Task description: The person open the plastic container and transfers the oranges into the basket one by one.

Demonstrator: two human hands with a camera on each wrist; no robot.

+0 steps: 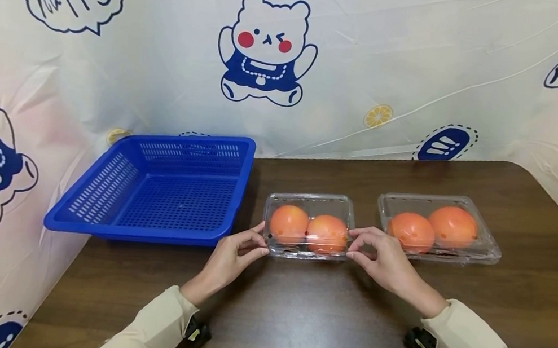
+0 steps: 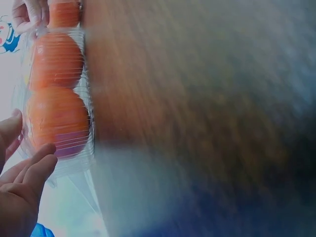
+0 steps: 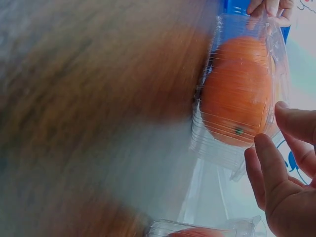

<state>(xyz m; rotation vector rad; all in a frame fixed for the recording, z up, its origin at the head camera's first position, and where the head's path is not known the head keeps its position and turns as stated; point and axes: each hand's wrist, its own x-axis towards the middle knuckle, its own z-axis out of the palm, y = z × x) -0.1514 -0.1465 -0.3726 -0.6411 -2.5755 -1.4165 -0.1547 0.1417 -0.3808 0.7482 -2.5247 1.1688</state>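
A clear plastic clamshell box point(image 1: 309, 225) with two oranges point(image 1: 289, 224) inside sits closed on the table, just right of the blue basket. At its left end my left hand point(image 1: 229, 257) pinches the edge between thumb and fingers. My right hand point(image 1: 384, 261) pinches the opposite end the same way. Up close, the left wrist view shows the ribbed wall of the box point(image 2: 89, 123) beside the left fingertips. In the right wrist view an orange point(image 3: 237, 103) with a green stem spot shows through the plastic.
A blue perforated basket point(image 1: 243, 193) stands at the left, with nothing in it. To the right lies a second clear box point(image 1: 487, 252), also holding two oranges point(image 1: 452, 226). Behind the brown table point(image 1: 294, 323) hangs a printed white cloth point(image 1: 364, 47).
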